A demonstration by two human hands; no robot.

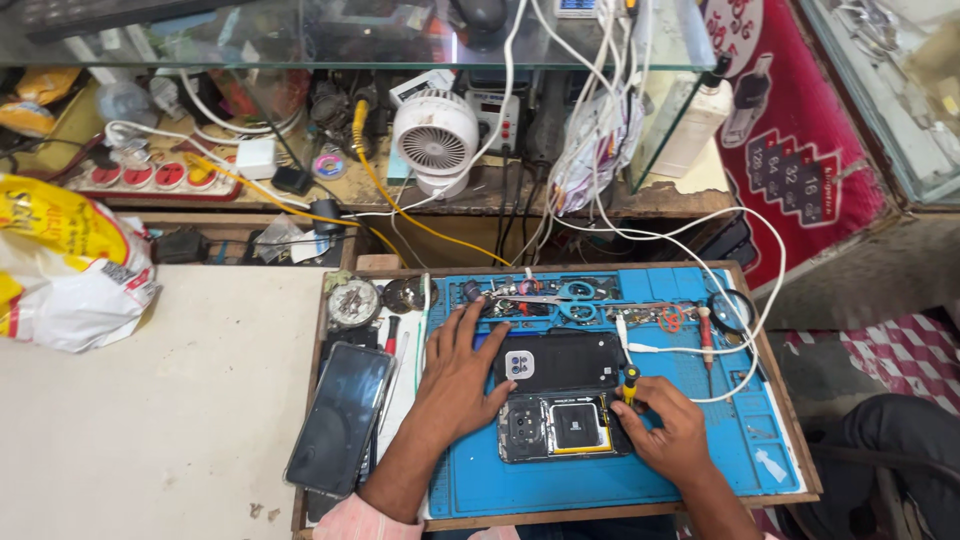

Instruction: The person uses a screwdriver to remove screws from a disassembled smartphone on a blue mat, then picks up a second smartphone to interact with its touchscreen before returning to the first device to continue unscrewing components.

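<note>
We brace an opened phone (pixel 560 428), thin, rigid, fragile inside.
Left hand (pixel 458 375) lies flat, fingers spread, steadying its edge; right hand (pixel 668 432) pinches a small screwdriver (pixel 630 384).

Left hand (pixel 462 375): bare, palm down, flat, fingers spread and extended forward away from the body, thumb angled toward the right hand. Wrist straight. Left forearm bare, running diagonally from the lower edge of view up and inward; a pale pink rolled sleeve cuff (pixel 352 519) sits at its near end.

Right hand (pixel 668 428): bare, back of hand upward, fingers curled inward in a pinch, thumb and forefinger closed at the upper inner side of the hand, nearest the left hand's thumb. Wrist slightly bent. Right forearm bare, entering from the lower edge. Hands near each other, not touching.
</note>
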